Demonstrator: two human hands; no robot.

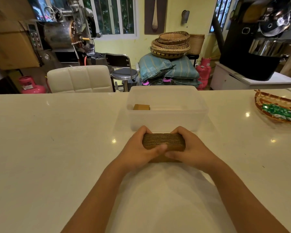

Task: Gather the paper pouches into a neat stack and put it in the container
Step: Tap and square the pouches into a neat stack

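A thick stack of brown paper pouches (164, 141) stands on edge on the white counter, just in front of the container. My left hand (138, 148) grips its left end and my right hand (190, 148) grips its right end, thumbs meeting across the near face. The translucent plastic container (165, 121) sits open right behind the stack. Inside it, at the back left, lies a small brown pouch stack (141, 107).
A woven basket (275, 105) with green wrapped items sits at the counter's right edge. The white counter (57, 148) stretches left and right of my hands. Behind the counter are a white padded chair (81, 79), a stool and roasting machines.
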